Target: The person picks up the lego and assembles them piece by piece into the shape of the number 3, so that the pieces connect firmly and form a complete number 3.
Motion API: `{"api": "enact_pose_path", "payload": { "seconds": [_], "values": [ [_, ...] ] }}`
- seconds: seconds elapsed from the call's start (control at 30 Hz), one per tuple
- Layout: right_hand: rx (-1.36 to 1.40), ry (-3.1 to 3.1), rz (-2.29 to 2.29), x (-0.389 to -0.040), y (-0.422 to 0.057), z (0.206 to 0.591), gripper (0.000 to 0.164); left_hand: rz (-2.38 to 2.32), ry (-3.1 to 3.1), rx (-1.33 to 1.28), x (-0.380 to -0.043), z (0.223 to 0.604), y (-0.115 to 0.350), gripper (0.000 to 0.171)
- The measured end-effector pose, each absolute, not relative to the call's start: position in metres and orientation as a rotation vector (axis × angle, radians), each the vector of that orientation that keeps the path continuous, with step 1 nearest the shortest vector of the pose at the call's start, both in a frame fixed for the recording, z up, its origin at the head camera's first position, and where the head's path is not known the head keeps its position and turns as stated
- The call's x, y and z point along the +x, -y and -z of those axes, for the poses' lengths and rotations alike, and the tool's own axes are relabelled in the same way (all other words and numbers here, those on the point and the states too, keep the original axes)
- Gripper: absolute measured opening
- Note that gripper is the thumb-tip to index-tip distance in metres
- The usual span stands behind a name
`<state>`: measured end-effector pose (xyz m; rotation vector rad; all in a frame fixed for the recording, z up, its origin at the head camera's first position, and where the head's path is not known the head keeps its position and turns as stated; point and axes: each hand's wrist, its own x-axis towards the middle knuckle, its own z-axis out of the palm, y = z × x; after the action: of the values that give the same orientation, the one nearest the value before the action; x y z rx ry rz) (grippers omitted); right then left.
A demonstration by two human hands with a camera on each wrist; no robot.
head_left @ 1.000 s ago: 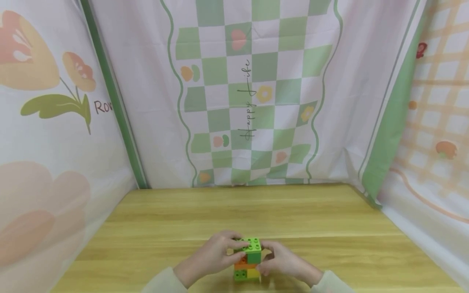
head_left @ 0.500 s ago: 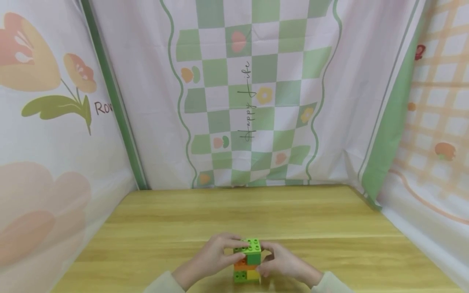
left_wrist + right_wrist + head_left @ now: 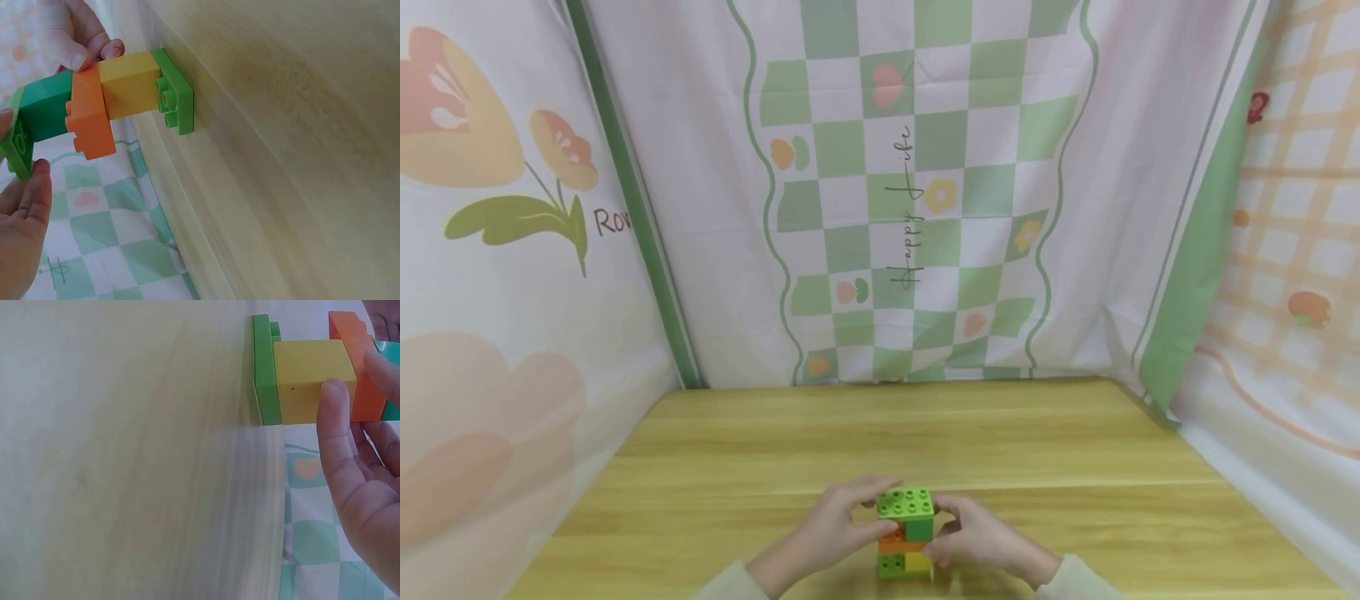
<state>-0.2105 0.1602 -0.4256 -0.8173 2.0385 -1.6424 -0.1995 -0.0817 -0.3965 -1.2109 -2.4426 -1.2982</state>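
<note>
A small tower of toy building blocks stands on the wooden table (image 3: 760, 450). From the bottom come a light green plate (image 3: 181, 94), a yellow block (image 3: 306, 372), an orange plate (image 3: 90, 122), a dark green block (image 3: 919, 530) and a studded light green top plate (image 3: 907, 503). My left hand (image 3: 831, 525) holds the top plate's left part, thumb at the near side and fingers at the far side. On the right, my right hand (image 3: 973, 537) grips the tower around the orange and yellow pieces, its other fingers partly hidden behind.
A checkered curtain (image 3: 887, 208) hangs along the table's back edge. Printed cloth covers the left side (image 3: 512, 333) and the right side (image 3: 1285, 250). The tower stands close to the table's front.
The left index finger has lifted off the studs of the top plate and sits at its far edge, exposing the plate's top. Right hand and tower stay in place.
</note>
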Motion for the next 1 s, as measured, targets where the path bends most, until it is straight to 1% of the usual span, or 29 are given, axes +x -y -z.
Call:
{"api": "enact_pose_path", "payload": {
  "seconds": [0.2, 0.3, 0.37, 0.47, 0.6, 0.67, 0.8, 1.0],
  "values": [
    [-0.806, -2.033, 1.634, -0.211, -0.160, 0.425, 0.052, 1.553, 2.551, -1.020, -0.199, 0.403, 0.090, 0.070],
    [-0.808, -2.035, 1.645, -0.210, -0.160, 0.426, 0.054, 1.635, 2.585, -0.947, -0.199, 0.409, 0.091, 0.075],
    [-0.812, -2.036, 1.651, -0.210, -0.160, 0.426, 0.054, 1.676, 2.604, -0.907, -0.198, 0.413, 0.092, 0.075],
    [-0.820, -2.035, 1.655, -0.210, -0.160, 0.427, 0.054, 1.716, 2.614, -0.857, -0.196, 0.420, 0.091, 0.068],
    [-0.811, -2.030, 1.658, -0.210, -0.160, 0.427, 0.054, 1.730, 2.661, -0.767, -0.192, 0.424, 0.090, 0.046],
    [-0.804, -2.033, 1.657, -0.210, -0.159, 0.426, 0.054, 1.735, 2.686, -0.736, -0.191, 0.424, 0.090, 0.038],
    [-0.803, -2.041, 1.652, -0.211, -0.159, 0.427, 0.054, 1.752, 2.705, -0.704, -0.190, 0.426, 0.090, 0.034],
    [-0.838, -2.031, 1.657, -0.211, -0.158, 0.429, 0.053, 1.757, 2.678, -0.730, -0.190, 0.427, 0.089, 0.029]
  ]
}}
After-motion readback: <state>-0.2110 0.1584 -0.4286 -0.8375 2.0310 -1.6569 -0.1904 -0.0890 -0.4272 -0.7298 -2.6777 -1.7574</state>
